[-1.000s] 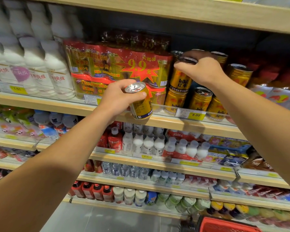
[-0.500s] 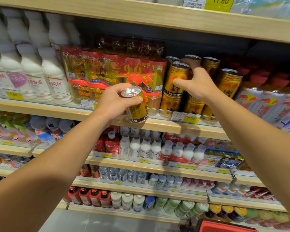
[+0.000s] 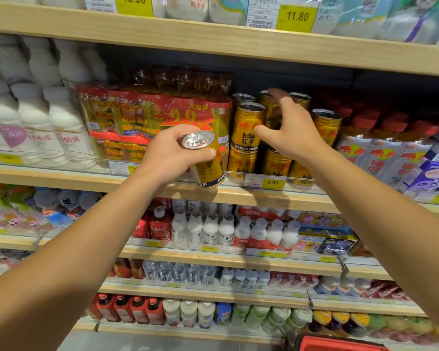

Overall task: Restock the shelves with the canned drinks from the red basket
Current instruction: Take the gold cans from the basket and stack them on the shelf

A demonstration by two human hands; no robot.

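Change: your right hand (image 3: 293,130) came off the stacked cans (image 3: 247,127) and spread its fingers; the view tipped up.
Can (image 3: 208,159): you gripped it in your left hand (image 3: 170,155), tilted, top toward you, just in front of the shelf (image 3: 238,193) edge.
Right hand: open, holding nothing, just before the stack.
Basket (image 3: 340,344): its red rim showed at the bottom edge.
Left of the stack: wrapped multipacks (image 3: 150,122).
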